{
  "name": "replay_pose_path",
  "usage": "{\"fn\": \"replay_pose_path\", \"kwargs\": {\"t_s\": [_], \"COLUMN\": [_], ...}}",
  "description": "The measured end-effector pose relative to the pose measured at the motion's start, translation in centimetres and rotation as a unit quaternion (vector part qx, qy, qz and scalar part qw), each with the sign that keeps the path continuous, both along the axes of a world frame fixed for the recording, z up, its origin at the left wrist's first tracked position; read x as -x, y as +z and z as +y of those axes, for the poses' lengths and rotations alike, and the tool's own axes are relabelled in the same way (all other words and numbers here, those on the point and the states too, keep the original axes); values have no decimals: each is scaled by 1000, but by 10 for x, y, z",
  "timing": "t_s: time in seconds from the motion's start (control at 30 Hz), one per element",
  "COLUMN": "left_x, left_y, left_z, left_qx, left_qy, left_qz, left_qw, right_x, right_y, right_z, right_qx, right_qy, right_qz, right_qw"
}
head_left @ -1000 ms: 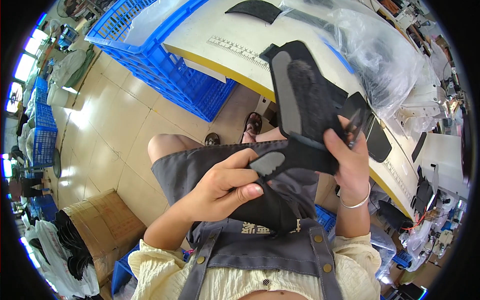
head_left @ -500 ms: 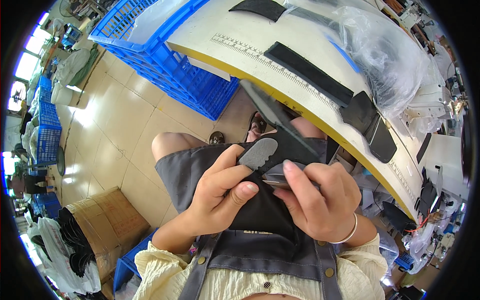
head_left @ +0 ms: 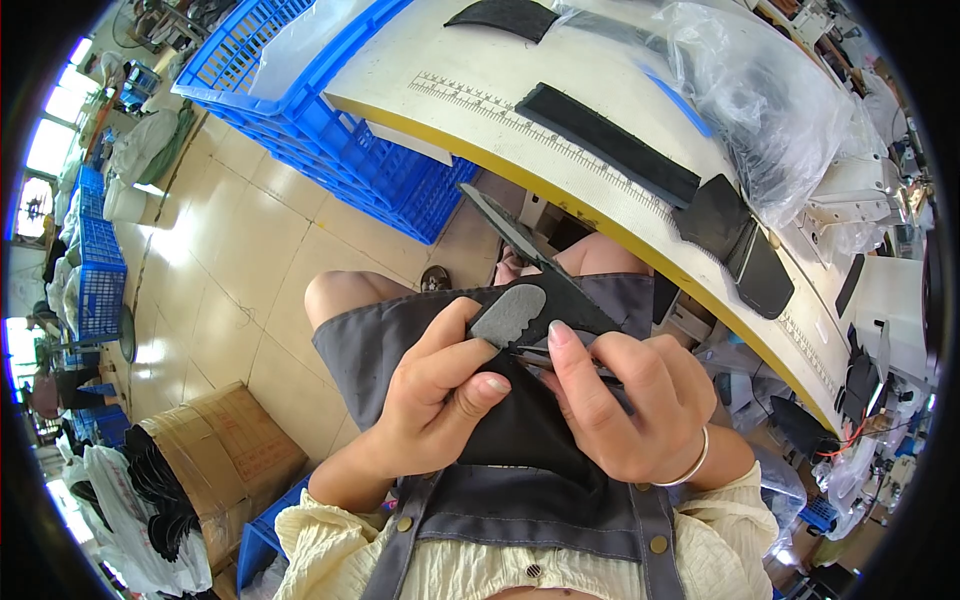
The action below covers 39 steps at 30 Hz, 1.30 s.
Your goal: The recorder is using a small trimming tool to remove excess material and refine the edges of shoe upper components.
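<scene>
Black fabric piece (head_left: pixel 572 306) with grey oval patch (head_left: pixel 510 316), just short of white table (head_left: pixel 430 50), beyond yellow near edge; long flap slants away leftward. Left hand (head_left: pixel 440 385) pinches patch end; right hand (head_left: pixel 632 398), nearer table, curls round slim metal snips (head_left: pixel 532 352).

A graduated ruler scale (head_left: pixel 545 140) along the white table (head_left: pixel 400 60) and faint, unreadable print (head_left: pixel 264 460) on the cardboard box (head_left: pixel 215 440)
</scene>
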<state>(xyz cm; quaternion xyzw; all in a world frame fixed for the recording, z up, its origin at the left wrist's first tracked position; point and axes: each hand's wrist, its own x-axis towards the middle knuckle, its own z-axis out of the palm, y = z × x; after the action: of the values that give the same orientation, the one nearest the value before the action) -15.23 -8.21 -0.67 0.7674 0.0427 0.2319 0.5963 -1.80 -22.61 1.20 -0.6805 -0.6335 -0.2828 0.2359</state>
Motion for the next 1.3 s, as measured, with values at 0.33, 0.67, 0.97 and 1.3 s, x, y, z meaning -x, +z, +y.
{"fn": "replay_pose_path", "kwargs": {"t_s": [0.33, 0.67, 0.97, 1.3], "left_x": [-8, -14, -15, -17], "left_y": [8, 3, -13, -12], "left_z": [-5, 22, 15, 24], "left_qx": [-133, -153, -199, -154], "left_qy": [44, -111, -16, -31], "left_qz": [7, -67, 70, 103], "left_qw": [990, 980, 977, 982], "right_x": [-10, -53, 18, -13], "right_y": [-7, -3, 10, 12], "right_z": [6, 0, -3, 0], "right_qx": [-19, 89, 88, 23], "right_qy": [139, 190, 319, 275], "right_qz": [378, 860, 129, 189], "right_qw": [915, 465, 935, 942]}}
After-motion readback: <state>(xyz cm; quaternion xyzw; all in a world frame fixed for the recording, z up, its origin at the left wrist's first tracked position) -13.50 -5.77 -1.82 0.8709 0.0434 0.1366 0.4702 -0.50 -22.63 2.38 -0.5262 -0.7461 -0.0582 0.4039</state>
